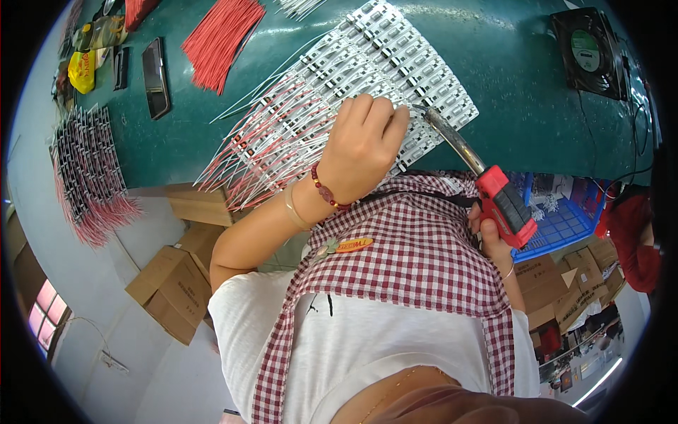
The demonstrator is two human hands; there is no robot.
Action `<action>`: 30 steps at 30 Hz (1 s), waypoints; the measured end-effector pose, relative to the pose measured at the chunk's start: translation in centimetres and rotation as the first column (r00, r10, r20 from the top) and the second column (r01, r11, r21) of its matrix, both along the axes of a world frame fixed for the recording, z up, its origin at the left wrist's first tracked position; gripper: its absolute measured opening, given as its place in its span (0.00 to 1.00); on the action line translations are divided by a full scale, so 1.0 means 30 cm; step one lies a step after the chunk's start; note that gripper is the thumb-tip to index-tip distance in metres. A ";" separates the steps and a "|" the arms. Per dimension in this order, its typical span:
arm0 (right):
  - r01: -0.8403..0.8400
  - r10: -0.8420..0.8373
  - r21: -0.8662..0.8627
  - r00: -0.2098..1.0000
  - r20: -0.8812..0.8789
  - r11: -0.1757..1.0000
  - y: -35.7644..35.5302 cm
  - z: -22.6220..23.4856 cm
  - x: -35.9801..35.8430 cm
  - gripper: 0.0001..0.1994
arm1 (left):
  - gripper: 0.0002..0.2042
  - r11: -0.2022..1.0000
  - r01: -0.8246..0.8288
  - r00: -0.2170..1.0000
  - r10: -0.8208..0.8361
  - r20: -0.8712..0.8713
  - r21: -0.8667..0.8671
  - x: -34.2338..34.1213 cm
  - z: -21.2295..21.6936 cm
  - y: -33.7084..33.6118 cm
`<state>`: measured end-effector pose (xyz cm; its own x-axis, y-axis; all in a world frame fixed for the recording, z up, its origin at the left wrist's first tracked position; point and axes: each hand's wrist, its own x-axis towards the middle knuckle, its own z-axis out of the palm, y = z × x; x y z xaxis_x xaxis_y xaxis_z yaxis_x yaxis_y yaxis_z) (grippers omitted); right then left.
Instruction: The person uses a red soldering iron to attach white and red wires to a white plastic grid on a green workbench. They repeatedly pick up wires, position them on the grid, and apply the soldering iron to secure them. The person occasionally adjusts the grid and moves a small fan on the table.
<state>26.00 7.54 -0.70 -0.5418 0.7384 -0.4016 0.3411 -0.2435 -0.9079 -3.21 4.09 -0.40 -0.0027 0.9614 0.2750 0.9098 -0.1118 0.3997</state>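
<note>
A panel of small white circuit boards [431, 78] lies on the green table, with red and white wires [261, 134] attached along its left part and hanging past the near edge. My left hand [364, 138] rests over the panel, fingers curled down and closed at its surface; what they pinch is hidden beneath them. My right hand [492, 244] grips the red and black handle of a soldering iron [462, 150]. The iron's metal barrel slants up and left, and its thin tip reaches the boards right beside my left fingertips.
Bundled red wires [222, 46], a phone [156, 78] and a yellow bag [82, 71] lie on the green table [515, 134]. Wired boards [92, 166] hang off its left end. A black fan [590, 53] stands right, above a blue basket [558, 237]. Another person's red sleeve [634, 233] shows right; cardboard boxes [173, 290] sit below.
</note>
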 end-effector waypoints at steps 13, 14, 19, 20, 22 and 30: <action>-0.004 0.008 0.071 0.998 -0.059 0.997 0.006 0.000 0.027 0.16 | 0.14 1.000 -0.014 1.000 0.014 -0.012 -0.013 0.005 -0.013 0.004; 0.003 0.001 0.070 0.998 -0.058 0.998 0.005 -0.001 0.027 0.16 | 0.14 1.000 -0.013 1.000 0.013 -0.016 -0.013 0.006 -0.014 0.003; 0.002 0.000 0.070 1.000 -0.027 0.998 -0.002 -0.006 0.023 0.17 | 0.14 1.000 -0.009 0.999 0.008 -0.037 -0.014 0.004 -0.015 0.004; 0.001 0.001 0.074 1.000 -0.024 0.997 -0.004 -0.009 0.024 0.17 | 0.15 1.000 -0.006 0.999 0.006 -0.048 0.000 0.002 -0.012 0.004; 0.016 -0.013 0.078 0.999 -0.037 0.997 -0.009 -0.012 0.029 0.18 | 0.15 1.000 0.000 0.998 0.002 -0.071 0.028 0.000 -0.003 0.004; 0.008 -0.006 0.062 0.999 -0.038 0.998 -0.018 -0.023 0.057 0.17 | 0.15 1.000 0.017 1.000 -0.017 0.007 0.007 0.027 -0.015 -0.007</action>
<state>27.69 7.01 -1.39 -0.5504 0.7652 -0.3340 0.3049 -0.1882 -0.9336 -2.41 3.87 -0.84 0.0120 0.9595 0.2816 0.9049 -0.1303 0.4053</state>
